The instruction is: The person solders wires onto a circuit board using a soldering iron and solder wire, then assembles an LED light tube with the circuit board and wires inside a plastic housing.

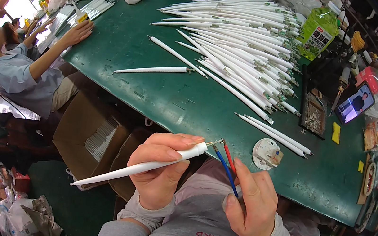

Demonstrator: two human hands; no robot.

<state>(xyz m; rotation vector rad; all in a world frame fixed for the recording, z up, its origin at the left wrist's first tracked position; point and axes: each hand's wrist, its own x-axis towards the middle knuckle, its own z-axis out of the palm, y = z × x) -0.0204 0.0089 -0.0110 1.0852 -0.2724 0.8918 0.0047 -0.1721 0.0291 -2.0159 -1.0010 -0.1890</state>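
1. A white tapered stick (117, 171) is held by the left hand (156, 168) in front of the near edge of a green table (132, 39), off its surface. It is pinched between thumb and fingers near its thick end, with its thin tip slanting down to the left.
2. Two slim rods with metal tips, a red rod (230, 158) and a blue rod (227, 168), are held by the right hand (254, 200). They are pinched between thumb and forefinger, and the other fingers are curled in.
3. The rod tips are brought close to thin metal wires (212, 143) at the stick's thick end (whether both are touching cannot be told).
4. A large pile of similar white sticks (243, 46) is spread over the middle of the surface, most with their thick ends turned right.
5. Two white sticks (275, 135) are laid side by side near the table's near edge, with a round white disc (263, 155) just beside them, closer to that edge.
6. Toward the table's right edge, a dark tray (314, 115), a lit phone (357, 103) and a jug of green liquid (318, 35) are placed.
7. Below the near edge, at left, more sticks are held in a cardboard box (79, 120).
8. Farther left, a co-worker (25, 72) is seated along the same edge.
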